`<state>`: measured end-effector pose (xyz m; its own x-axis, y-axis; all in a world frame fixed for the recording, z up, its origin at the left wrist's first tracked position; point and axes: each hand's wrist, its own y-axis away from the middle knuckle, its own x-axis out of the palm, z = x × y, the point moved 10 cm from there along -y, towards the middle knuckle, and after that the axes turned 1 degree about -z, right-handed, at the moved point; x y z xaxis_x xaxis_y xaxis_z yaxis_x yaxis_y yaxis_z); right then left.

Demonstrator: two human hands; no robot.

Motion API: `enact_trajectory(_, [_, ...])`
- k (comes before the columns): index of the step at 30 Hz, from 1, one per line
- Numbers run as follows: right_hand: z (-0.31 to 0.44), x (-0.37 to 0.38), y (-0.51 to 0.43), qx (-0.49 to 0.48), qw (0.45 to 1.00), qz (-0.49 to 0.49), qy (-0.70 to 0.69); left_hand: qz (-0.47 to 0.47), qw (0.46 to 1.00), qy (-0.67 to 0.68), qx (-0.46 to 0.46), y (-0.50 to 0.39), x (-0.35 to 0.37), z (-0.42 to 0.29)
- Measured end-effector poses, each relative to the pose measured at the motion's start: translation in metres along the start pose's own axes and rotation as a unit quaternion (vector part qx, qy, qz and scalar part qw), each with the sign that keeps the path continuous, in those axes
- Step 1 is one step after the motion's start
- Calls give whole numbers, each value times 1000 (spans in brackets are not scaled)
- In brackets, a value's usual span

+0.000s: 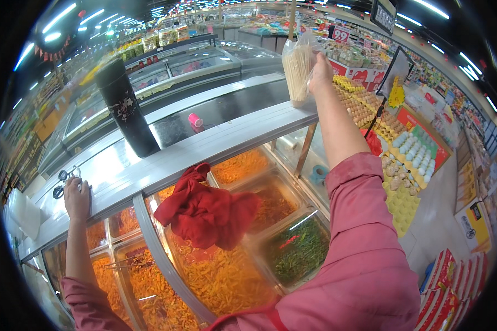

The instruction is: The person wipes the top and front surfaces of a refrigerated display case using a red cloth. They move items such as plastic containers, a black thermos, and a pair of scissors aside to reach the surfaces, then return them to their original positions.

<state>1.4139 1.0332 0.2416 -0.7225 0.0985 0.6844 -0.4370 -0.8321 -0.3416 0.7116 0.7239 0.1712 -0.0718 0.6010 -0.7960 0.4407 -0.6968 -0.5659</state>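
Observation:
My right hand [321,74] grips a clear plastic bag of thin wooden sticks [297,72] by its right side. The bag stands upright at the far right of the metal ledge [182,155] on top of a glass display case. At the ledge's left end, my left hand [77,198] rests with its fingers bent, beside a small black looped object [62,182] that looks like scissors. Whether those fingers hold anything cannot be told. A crumpled red cloth [209,207] lies on the glass between my arms.
A scuffed black cylinder [126,109] and a pink thread spool [195,120] stand on the case top. White containers [22,213] sit at the left end. Under the glass are trays of orange shredded food [219,277] and green food [298,248]. Egg trays [412,153] are stacked at right.

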Motion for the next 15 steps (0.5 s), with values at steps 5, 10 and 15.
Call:
enact_trajectory(5, [10,2,-26,41,998,9,52,7,1000,1,-8,-1,3,3])
enact_trajectory(10, [-21,-10,-33,89,958,47,268,2,1000,-9,-5,-1,-1,-2])
enact_trajectory(15, [-37,-14,-32,57,950,97,291,12,1000,-8,-10,0,-4,-4])
